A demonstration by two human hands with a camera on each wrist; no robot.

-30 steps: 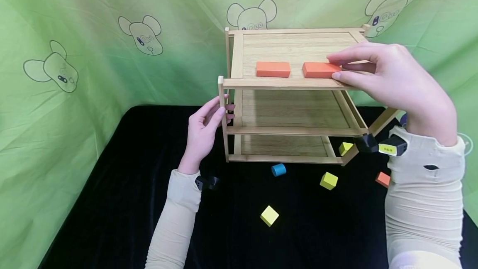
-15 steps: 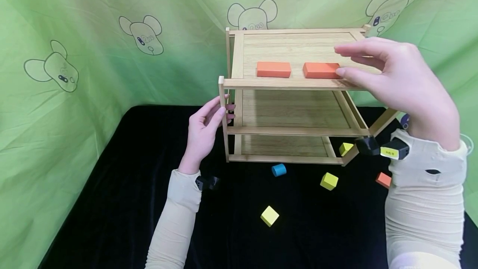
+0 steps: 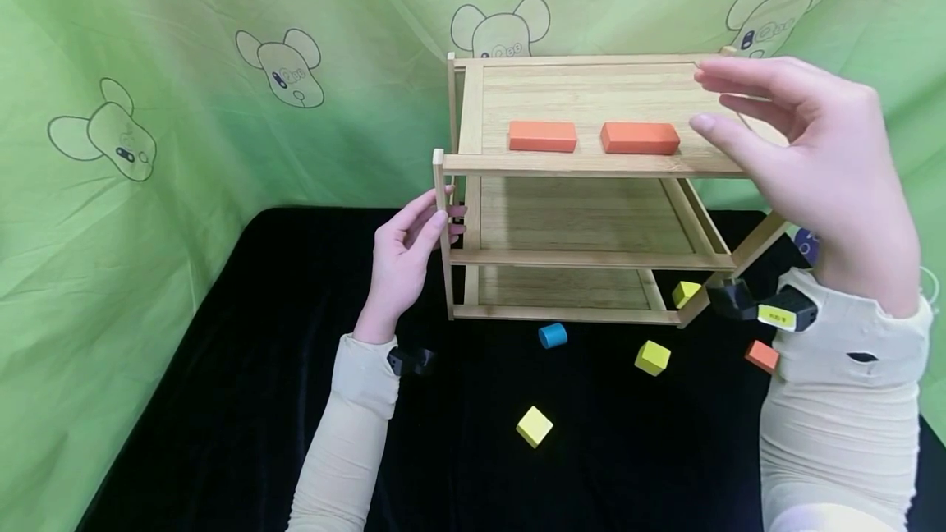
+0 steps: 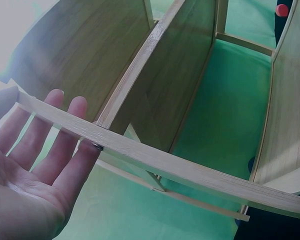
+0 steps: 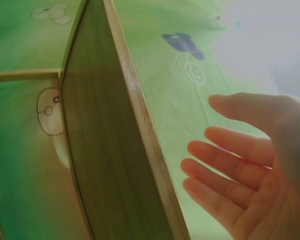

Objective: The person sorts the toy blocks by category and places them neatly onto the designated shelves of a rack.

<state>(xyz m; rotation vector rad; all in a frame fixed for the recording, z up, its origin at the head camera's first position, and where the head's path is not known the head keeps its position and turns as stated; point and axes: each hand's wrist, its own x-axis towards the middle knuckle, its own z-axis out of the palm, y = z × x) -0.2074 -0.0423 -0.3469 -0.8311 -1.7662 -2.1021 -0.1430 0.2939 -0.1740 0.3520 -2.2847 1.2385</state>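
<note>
A three-tier wooden shelf [image 3: 584, 164] stands on the black cloth. Two orange rectangular blocks lie on its top tier near the front rail, a left block [image 3: 543, 136] and a right block [image 3: 640, 138]. My left hand [image 3: 402, 257] grips the shelf's front left post, thumb on the near side and fingers behind; in the left wrist view the fingers [image 4: 72, 135] pass behind the post [image 4: 155, 155]. My right hand [image 3: 820, 146] hovers at the top tier's right end, fingers extended, thumb apart, holding nothing. The right wrist view shows its bare fingers [image 5: 230, 165] beside the shelf board [image 5: 105, 135].
On the black cloth [image 3: 296, 433] in front lie a blue cylinder [image 3: 553, 336], a yellow cube [image 3: 653, 359] and another yellow cube [image 3: 534, 427]. A yellow block [image 3: 686, 294] is by the shelf's lower right, an orange block [image 3: 762, 356] near the right sleeve. A green curtain [image 3: 355, 105] hangs behind.
My right hand has let go of the right orange block and moved right and slightly up, its fingers spreading. The block stays on the top tier. My left hand keeps its place.
</note>
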